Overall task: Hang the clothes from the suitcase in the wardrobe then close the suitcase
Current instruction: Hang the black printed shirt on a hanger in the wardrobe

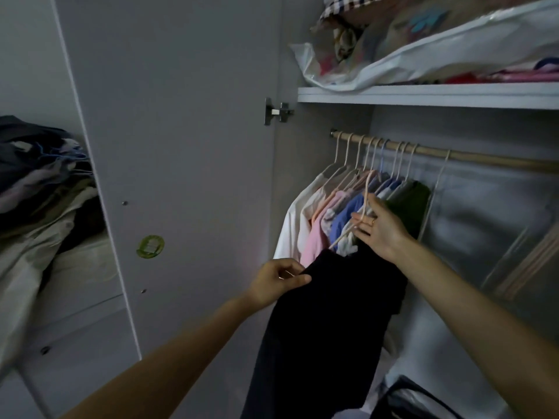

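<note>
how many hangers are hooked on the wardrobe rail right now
About 10, though some may hide in the bunch. Nine crowd the left end of the rail; one bare hanger hangs apart to their right. Another hanger, in the right hand, is off the rail.

Rail packed at its left end, hangers shoulder to shoulder, the hung clothes leaving no gap there. Right of the green garment one lone hanger, then bare rail, open room. Shelf caps the space close above; the open door walls off the left.
</note>
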